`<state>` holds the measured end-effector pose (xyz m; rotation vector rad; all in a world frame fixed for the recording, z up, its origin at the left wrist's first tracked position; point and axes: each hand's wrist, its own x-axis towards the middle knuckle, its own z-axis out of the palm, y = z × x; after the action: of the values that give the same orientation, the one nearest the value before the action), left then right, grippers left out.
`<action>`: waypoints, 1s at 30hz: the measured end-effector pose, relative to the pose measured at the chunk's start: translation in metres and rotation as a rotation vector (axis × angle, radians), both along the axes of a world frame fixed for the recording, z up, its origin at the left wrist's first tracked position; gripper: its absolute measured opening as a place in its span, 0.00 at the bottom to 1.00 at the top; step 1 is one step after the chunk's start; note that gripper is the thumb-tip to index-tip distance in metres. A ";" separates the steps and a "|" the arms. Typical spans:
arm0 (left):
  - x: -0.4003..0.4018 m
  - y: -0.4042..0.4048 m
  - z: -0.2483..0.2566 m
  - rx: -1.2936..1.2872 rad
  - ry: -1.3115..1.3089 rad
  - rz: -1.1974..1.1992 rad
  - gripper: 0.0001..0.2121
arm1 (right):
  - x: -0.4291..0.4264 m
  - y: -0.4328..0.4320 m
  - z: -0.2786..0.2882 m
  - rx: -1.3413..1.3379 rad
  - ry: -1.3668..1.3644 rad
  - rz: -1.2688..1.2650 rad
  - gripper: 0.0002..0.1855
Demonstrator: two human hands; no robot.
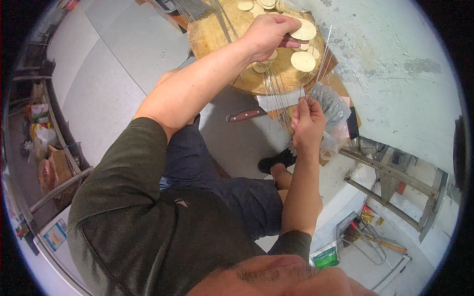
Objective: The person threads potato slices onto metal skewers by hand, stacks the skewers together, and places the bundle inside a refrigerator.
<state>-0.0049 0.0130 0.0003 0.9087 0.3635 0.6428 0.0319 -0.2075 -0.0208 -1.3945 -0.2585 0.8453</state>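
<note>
My left hand (274,35) pinches a thin, round, pale-yellow food slice (304,30) by its edge, above a round wooden chopping block (211,40). Below it, my right hand (309,118) grips a thin metal skewer (300,87) pointing up and away from me. A second round slice (303,61) is threaded on this skewer. The skewer's upper end reaches the slice in my left hand; whether it pierces that slice I cannot tell. More pale slices (245,6) lie on the block, some stacked. Several skewers (272,87) with slices at their far ends rest over its near edge.
A knife with a brown riveted handle (246,114) sticks out from the block's near edge. Beside my right hand is a clear plastic bag (329,101) around thin metal skewers. More skewers (190,9) lie beyond the block's left side. A worn wall (392,55) rises at right.
</note>
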 end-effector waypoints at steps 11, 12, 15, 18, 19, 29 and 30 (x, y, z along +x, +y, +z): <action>0.001 -0.015 -0.007 0.053 0.142 -0.058 0.12 | 0.003 0.006 0.000 0.030 -0.002 0.015 0.05; 0.002 -0.016 -0.006 0.037 0.137 -0.054 0.12 | 0.004 0.006 -0.001 0.050 -0.007 0.019 0.05; 0.002 -0.023 -0.006 -0.002 0.073 -0.106 0.12 | 0.006 0.005 0.001 0.076 -0.005 0.048 0.05; -0.002 -0.037 -0.006 -0.087 0.029 -0.204 0.14 | 0.005 0.006 0.002 0.067 -0.002 0.023 0.06; -0.002 -0.037 -0.008 -0.086 0.030 -0.203 0.14 | 0.005 0.007 0.001 0.068 -0.002 0.024 0.06; 0.004 -0.022 -0.011 -0.155 -0.018 -0.152 0.15 | 0.014 0.005 -0.007 0.051 -0.188 -0.159 0.08; 0.003 -0.018 -0.010 -0.128 -0.013 -0.145 0.15 | 0.018 0.003 -0.007 0.060 -0.234 -0.192 0.09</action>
<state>-0.0018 -0.0049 -0.0093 0.8002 0.3200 0.4862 0.0495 -0.2048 -0.0283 -1.4371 -0.3205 0.5131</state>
